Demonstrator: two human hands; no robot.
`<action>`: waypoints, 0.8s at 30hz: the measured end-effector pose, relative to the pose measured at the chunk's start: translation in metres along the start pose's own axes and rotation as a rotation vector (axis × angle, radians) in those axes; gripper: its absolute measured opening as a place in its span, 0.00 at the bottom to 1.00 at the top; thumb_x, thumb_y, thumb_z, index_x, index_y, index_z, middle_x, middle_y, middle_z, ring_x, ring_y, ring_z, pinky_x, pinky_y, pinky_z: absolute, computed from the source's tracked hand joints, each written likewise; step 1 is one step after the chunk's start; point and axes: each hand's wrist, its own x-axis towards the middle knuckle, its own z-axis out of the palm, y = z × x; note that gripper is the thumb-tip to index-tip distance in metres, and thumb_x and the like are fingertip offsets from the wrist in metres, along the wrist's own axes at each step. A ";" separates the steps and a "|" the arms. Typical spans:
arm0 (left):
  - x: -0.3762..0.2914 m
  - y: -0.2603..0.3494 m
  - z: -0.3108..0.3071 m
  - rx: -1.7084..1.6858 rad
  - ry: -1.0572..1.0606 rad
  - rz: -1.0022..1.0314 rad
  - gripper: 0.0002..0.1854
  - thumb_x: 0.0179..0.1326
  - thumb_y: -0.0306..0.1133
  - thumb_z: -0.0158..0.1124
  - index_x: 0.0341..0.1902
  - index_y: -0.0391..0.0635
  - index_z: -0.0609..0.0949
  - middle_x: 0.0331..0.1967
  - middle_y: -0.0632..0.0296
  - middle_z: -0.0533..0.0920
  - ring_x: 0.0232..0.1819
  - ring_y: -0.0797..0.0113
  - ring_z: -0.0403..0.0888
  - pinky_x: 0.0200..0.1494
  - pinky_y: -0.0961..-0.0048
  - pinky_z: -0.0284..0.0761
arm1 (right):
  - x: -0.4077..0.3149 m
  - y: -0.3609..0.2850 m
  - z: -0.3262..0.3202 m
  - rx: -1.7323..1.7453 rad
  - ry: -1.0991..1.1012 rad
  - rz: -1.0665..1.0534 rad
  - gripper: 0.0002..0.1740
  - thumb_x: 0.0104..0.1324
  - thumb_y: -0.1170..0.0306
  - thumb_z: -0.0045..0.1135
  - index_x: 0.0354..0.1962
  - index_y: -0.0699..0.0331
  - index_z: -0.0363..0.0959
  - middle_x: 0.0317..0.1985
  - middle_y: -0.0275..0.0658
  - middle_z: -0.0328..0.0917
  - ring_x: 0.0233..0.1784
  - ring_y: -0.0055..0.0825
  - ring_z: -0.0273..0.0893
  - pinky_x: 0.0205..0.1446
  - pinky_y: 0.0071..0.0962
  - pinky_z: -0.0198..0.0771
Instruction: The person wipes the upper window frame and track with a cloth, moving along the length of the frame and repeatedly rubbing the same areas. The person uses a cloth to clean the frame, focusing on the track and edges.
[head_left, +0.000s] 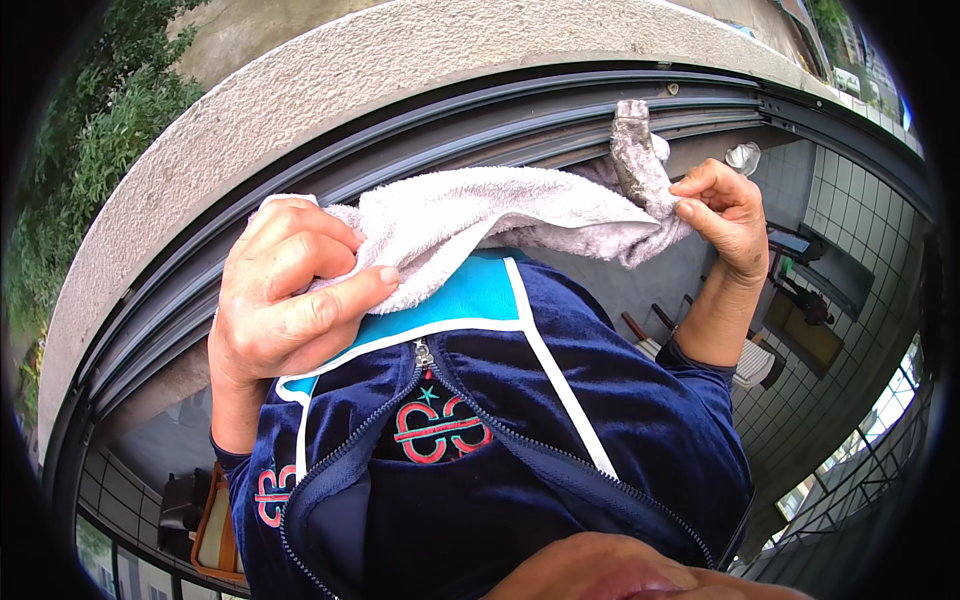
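A pale pinkish-white terry towel (450, 206) stretches between my two hands in front of my chest. Bunched in my left hand (289, 289) is one end of it, with the thumb pressed on the fabric. At the other side, my right hand (720, 214) pinches the towel between thumb and fingertips. Beside that pinch, a part of the cloth (632, 150) darkened by grey dirt sticks up across the metal tracks of a sliding window frame (525, 112). Part of the towel's underside is hidden.
Beyond the tracks runs a rough concrete ledge (360, 52), with green foliage (127, 135) outside at the left. A crumpled clear plastic item (742, 157) lies near the sill at right. Behind me are a tiled floor, a wooden-framed seat (217, 525) and other furniture.
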 end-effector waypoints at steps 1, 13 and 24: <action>0.000 0.000 0.000 0.001 -0.001 0.000 0.19 0.33 0.24 0.70 0.36 0.46 0.87 0.22 0.66 0.74 0.29 0.63 0.78 0.35 0.64 0.73 | -0.002 0.004 -0.001 0.019 0.027 -0.065 0.08 0.62 0.82 0.63 0.40 0.71 0.77 0.35 0.33 0.77 0.34 0.11 0.73 0.35 0.11 0.65; 0.027 0.011 0.001 0.004 0.074 0.019 0.21 0.33 0.22 0.73 0.39 0.46 0.87 0.24 0.63 0.77 0.27 0.64 0.80 0.28 0.72 0.75 | -0.028 -0.021 -0.042 -0.113 0.965 -0.324 0.07 0.66 0.80 0.59 0.42 0.69 0.77 0.29 0.32 0.80 0.19 0.06 0.62 0.22 0.08 0.57; 0.028 -0.006 0.010 -0.006 0.041 -0.015 0.22 0.36 0.23 0.72 0.42 0.41 0.86 0.27 0.61 0.80 0.30 0.60 0.81 0.31 0.69 0.76 | 0.041 -0.001 -0.037 -0.342 0.450 0.067 0.14 0.69 0.71 0.61 0.49 0.68 0.77 0.31 0.23 0.77 0.33 0.08 0.69 0.37 0.12 0.65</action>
